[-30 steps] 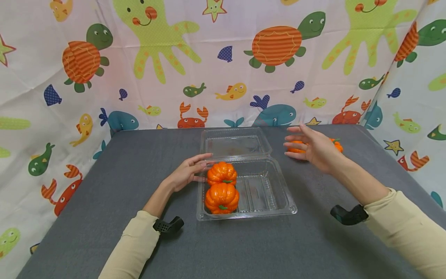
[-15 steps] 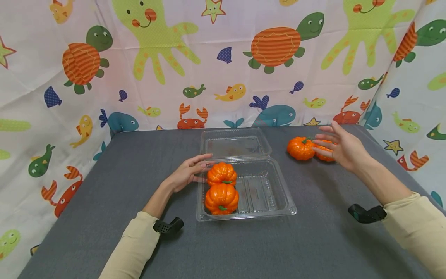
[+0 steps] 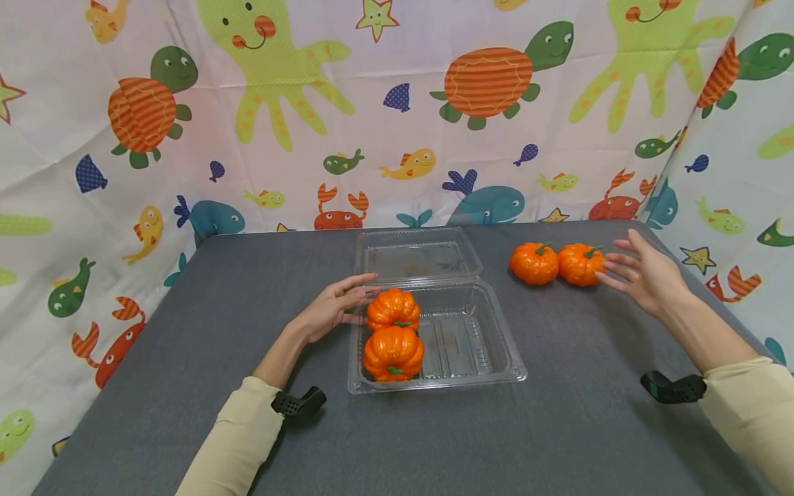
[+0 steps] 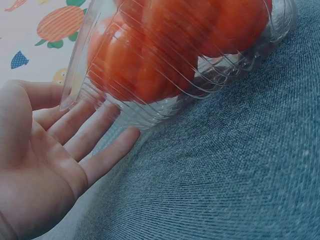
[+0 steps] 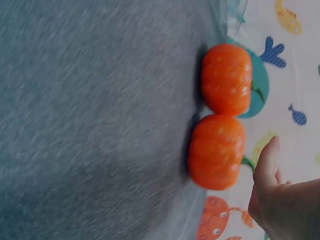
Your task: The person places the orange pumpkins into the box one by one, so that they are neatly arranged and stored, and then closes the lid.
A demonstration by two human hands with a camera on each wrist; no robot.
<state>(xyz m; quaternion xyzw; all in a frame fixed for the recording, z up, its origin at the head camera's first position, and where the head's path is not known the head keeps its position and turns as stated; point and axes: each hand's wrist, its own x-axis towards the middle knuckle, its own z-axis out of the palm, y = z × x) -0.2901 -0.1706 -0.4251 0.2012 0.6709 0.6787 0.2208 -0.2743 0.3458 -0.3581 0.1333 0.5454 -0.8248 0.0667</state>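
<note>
A clear plastic clamshell box [image 3: 462, 344] lies with its lid [image 3: 415, 255] folded back. Two small orange pumpkins, a rear pumpkin [image 3: 393, 307] and a front pumpkin [image 3: 393, 353], fill its left side. My left hand [image 3: 335, 306] rests at the box's left wall, fingers extended; in the left wrist view the fingertips [image 4: 131, 135] are right at the ribbed plastic. To the right of the box stand two more pumpkins side by side, one nearer pumpkin [image 3: 534, 263] and one farther right pumpkin [image 3: 581, 264]. Beside the latter my right hand [image 3: 648, 275] hovers, fingers spread, holding nothing.
A grey cloth-covered table [image 3: 434, 441] carries everything. Behind it and along both sides hangs a white curtain [image 3: 384, 103] printed with sea animals. Black wrist cameras, a left one [image 3: 299, 401] and a right one [image 3: 673, 388], jut from the sleeves.
My right hand has moved right, from in front of the two loose pumpkins to beside the right one, uncovering both. The left hand and the box have stayed in place.
</note>
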